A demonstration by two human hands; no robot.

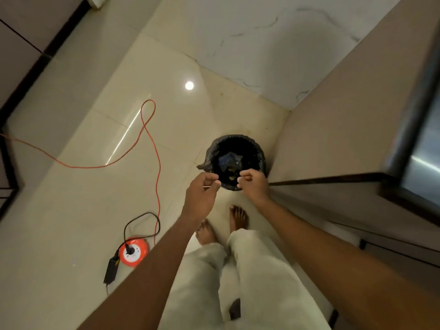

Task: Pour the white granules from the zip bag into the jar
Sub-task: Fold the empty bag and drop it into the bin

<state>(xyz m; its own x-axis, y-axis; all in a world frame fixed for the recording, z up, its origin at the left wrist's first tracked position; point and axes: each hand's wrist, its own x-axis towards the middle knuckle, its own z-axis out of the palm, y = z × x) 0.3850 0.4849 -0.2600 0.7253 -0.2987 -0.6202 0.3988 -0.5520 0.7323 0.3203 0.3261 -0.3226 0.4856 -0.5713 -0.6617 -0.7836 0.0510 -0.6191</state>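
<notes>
My left hand (pixel 202 194) and my right hand (pixel 253 184) are held side by side just above the near rim of a round bin with a black liner (pixel 259 151). On both hands the thumb and fingers are pinched together. A thin pale sliver shows at my left fingertips. Whether a clear zip bag is stretched between the hands cannot be told. No jar and no white granules are in view. Crumpled bluish waste (pixel 229 160) lies inside the bin.
The bin stands on a glossy cream tile floor in a corner beside a beige cabinet wall (pixel 333 129). My bare feet (pixel 238 217) are just short of it. An orange cable (pixel 152 139) trails to a round orange extension reel (pixel 133 252) with a black adapter (pixel 112 270) at my left.
</notes>
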